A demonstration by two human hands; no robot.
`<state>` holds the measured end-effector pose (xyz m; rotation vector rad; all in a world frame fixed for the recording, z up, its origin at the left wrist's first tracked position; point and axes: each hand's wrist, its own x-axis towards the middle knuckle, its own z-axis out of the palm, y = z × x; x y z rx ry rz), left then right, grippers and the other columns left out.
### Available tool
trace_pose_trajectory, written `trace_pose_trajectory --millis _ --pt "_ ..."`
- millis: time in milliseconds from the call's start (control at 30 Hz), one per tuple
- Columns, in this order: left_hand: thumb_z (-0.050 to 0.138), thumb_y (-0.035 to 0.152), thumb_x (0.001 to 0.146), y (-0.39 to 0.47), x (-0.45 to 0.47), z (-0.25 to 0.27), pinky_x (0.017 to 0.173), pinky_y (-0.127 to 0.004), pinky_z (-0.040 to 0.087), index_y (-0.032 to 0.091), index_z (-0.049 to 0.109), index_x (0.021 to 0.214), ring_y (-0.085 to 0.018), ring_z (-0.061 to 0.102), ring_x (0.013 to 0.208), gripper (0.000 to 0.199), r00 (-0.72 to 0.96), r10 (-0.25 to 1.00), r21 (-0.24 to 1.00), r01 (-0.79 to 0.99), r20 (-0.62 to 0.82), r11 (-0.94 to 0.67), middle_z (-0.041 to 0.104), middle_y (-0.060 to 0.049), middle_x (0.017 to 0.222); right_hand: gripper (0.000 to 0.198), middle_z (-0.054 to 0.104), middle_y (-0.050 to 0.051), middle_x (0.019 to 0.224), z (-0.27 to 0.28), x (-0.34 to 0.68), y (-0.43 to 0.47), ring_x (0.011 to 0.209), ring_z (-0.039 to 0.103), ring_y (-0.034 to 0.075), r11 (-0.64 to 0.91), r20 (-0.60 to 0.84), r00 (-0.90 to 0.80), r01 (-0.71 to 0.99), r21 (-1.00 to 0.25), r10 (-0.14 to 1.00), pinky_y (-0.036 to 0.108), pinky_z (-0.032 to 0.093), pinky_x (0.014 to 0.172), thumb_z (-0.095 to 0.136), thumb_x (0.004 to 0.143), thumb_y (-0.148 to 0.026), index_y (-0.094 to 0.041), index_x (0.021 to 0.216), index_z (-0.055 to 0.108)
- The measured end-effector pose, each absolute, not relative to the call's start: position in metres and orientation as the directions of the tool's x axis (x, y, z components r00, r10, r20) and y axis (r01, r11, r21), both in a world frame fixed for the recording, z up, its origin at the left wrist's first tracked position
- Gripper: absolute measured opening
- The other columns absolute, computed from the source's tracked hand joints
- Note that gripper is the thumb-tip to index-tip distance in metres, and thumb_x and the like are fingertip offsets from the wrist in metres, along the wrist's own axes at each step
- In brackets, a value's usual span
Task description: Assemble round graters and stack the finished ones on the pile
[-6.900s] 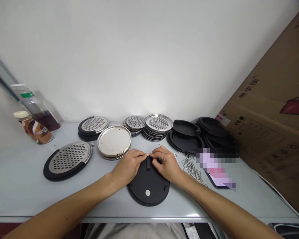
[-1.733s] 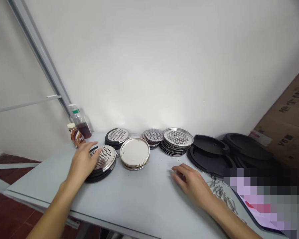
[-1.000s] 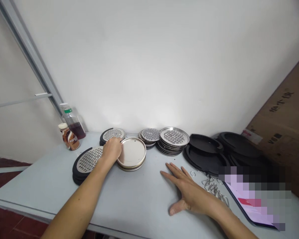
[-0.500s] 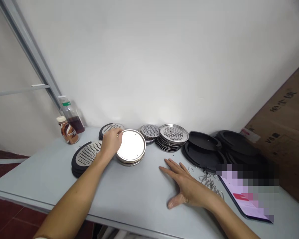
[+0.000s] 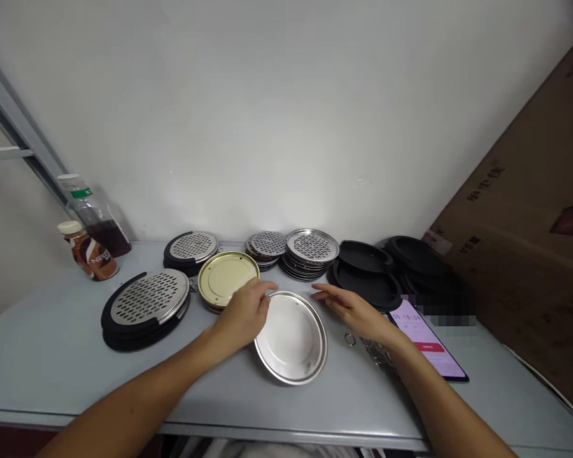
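My left hand (image 5: 246, 310) is closed on the upper left rim of a shallow round metal lid (image 5: 292, 338), silver inside with a raised edge. The lid is in front of me, low over the table or touching it; I cannot tell which. My right hand (image 5: 351, 310) is open to the right of the lid, fingers stretched forward and holding nothing. Behind my left hand, a gold-coloured round lid (image 5: 226, 277) tops a short stack. Perforated metal grater discs (image 5: 312, 245) are stacked by the wall, with black round holders (image 5: 368, 283) beside them.
At the left lie grater discs in black holders (image 5: 146, 305). Two bottles, one a coffee drink (image 5: 88, 251) and one with dark liquid (image 5: 106, 232), stand behind. Small metal rings (image 5: 350, 340) and a phone (image 5: 434, 350) lie at the right, near a cardboard box (image 5: 530, 242).
My left hand has lifted the silver lid from its stack and brought it right and nearer, baring the gold-coloured lid. My right hand has come off the tabletop. The view has shifted.
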<state>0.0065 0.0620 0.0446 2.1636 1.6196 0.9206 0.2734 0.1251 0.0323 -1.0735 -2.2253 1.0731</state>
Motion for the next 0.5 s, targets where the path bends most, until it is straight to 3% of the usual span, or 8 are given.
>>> trace_pose_trajectory --millis 133,300,500 --pt "0.042 0.009 0.089 0.057 0.018 0.032 0.086 -0.034 0.049 0.022 0.063 0.113 -0.021 0.062 0.094 0.034 0.254 0.935 0.500 0.793 0.248 -0.348 0.061 -0.007 0.097 0.044 0.067 0.009 0.122 0.030 0.271 0.124 0.114 0.061 0.026 0.390 0.061 -0.575 0.469 -0.793 0.816 0.041 0.044 0.101 0.046 0.095 -0.039 -0.020 0.134 0.054" --pt "0.043 0.008 0.086 0.052 0.024 0.035 0.081 -0.037 0.050 0.020 0.058 0.117 -0.026 0.064 0.092 0.036 0.250 0.959 0.303 0.911 0.129 -0.279 0.061 -0.011 0.099 0.049 0.065 0.010 0.127 0.030 0.266 0.116 0.116 0.059 0.030 0.439 0.074 -0.577 0.525 -0.729 0.813 0.044 0.043 0.102 0.055 0.090 -0.044 -0.022 0.134 0.056" --pt "0.048 0.010 0.085 0.053 0.023 0.039 0.076 -0.037 0.050 0.017 0.055 0.115 -0.028 0.066 0.089 0.032 0.242 0.968 0.251 0.935 0.071 -0.252 0.066 -0.013 0.097 0.088 0.041 0.011 0.150 0.035 0.267 0.109 0.135 0.040 0.032 0.490 -0.005 -0.716 0.484 -0.725 0.699 0.044 0.029 0.115 0.077 0.070 -0.053 -0.022 0.145 0.042"
